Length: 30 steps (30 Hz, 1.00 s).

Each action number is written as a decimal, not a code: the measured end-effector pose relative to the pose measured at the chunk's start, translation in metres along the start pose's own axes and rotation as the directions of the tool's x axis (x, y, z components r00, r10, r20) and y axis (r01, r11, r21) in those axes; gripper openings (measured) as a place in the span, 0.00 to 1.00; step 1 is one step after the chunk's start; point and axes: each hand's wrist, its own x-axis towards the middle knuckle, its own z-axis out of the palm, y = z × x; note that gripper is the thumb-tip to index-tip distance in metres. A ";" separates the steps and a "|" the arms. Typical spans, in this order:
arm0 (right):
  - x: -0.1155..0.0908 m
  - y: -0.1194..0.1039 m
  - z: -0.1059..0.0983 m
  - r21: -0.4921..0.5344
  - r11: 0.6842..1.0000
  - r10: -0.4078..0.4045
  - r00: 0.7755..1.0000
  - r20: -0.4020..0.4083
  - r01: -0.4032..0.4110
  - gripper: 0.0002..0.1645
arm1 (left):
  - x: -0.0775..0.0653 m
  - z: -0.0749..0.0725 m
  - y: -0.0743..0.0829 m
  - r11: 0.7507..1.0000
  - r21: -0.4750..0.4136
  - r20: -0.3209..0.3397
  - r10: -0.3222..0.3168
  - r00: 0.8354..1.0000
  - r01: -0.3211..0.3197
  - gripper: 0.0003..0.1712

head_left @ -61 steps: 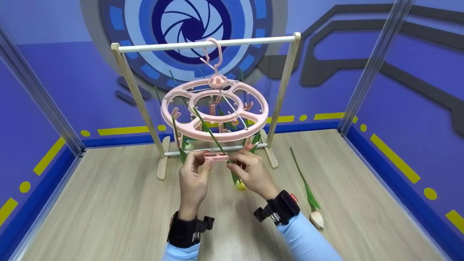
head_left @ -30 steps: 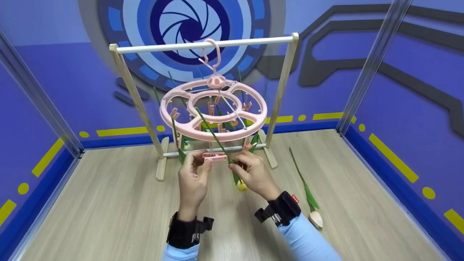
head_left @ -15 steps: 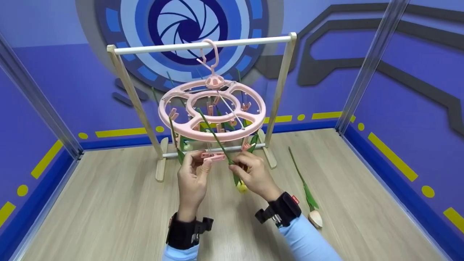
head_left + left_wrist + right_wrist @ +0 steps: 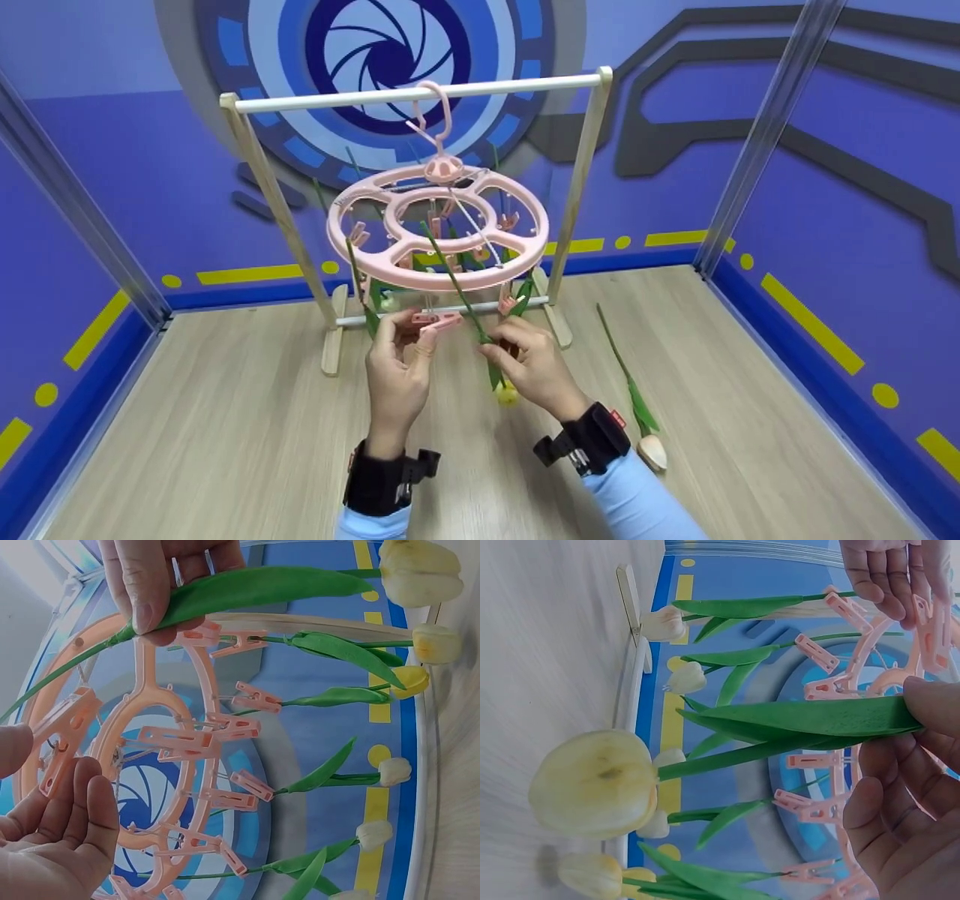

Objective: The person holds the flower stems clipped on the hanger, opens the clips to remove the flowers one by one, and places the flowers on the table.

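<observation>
My left hand (image 4: 397, 375) pinches the handles of a pink clothespin (image 4: 436, 321) that hangs below the front of a round pink drying hanger (image 4: 397, 268). The clothespin (image 4: 71, 724) is squeezed, its free ends spread apart, with nothing between them. To its right, my right hand (image 4: 536, 364) pinches an artificial tulip by its green stem (image 4: 457, 281), near the base of the leaf. That stem slants up past the hanger's front rim. The tulip's pale yellow bloom (image 4: 592, 780) points down, below the right hand.
The hanger hooks over the white bar (image 4: 330, 98) of a wooden stand (image 4: 589, 172). Several tulips, such as a yellow one (image 4: 410, 682), hang bloom-down from other clothespins. One more tulip (image 4: 652, 453) lies on the table to the right. Blue printed walls (image 4: 885, 225) stand around the table.
The clothespin's free ends have parted. The right hand has moved slightly right and down with the tulip, so its stem now stands apart from the clothespin.
</observation>
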 end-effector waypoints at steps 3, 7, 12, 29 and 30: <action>-0.003 0.001 -0.003 -0.019 1.000 -0.004 1.000 0.005 0.005 0.01 | 0.000 0.001 -0.001 1.000 -0.002 -0.006 0.020 1.000 -0.020 0.14; -0.007 0.001 -0.008 -0.019 1.000 -0.001 1.000 0.006 0.001 0.02 | 0.000 0.001 -0.003 0.999 -0.003 -0.009 0.037 0.999 -0.037 0.14; -0.010 0.000 -0.015 -0.005 1.000 0.030 1.000 0.006 -0.030 0.04 | 0.000 0.001 -0.004 0.999 0.003 -0.016 0.050 0.999 -0.050 0.15; -0.030 0.006 -0.038 -0.020 0.998 0.056 0.997 -0.056 -0.057 0.04 | 0.000 -0.002 -0.003 1.000 0.002 -0.083 -0.021 0.996 0.021 0.16; -0.031 0.007 -0.039 -0.030 0.998 0.057 0.997 -0.053 -0.059 0.04 | 0.000 -0.002 -0.003 1.000 0.002 -0.083 -0.028 0.996 0.028 0.16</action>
